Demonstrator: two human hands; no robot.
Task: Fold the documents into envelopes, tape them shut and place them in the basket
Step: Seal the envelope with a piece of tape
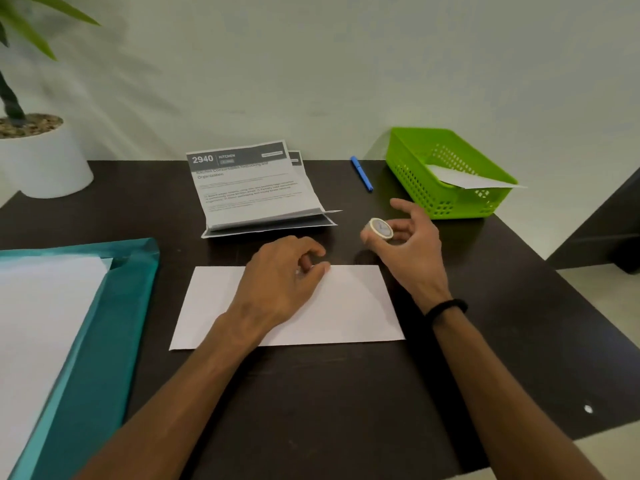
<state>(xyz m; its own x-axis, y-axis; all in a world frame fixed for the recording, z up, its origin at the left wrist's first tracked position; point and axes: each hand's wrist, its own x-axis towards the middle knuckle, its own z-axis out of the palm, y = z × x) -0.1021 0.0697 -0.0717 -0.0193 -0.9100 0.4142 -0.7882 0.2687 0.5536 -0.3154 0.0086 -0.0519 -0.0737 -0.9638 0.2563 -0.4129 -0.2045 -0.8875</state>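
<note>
Now the taping step: left hand (284,275) pins the envelope (346,306) with curled fingers, right hand (405,240) grips the tape roll (380,229) just beyond it, near the basket (412,174). Next, pulling a strip.

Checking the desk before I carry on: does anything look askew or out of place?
One thing: the white envelope in the green basket lies tilted, its corner poking over the rim. The printed documents are also stacked unevenly, edges fanned apart.
</note>
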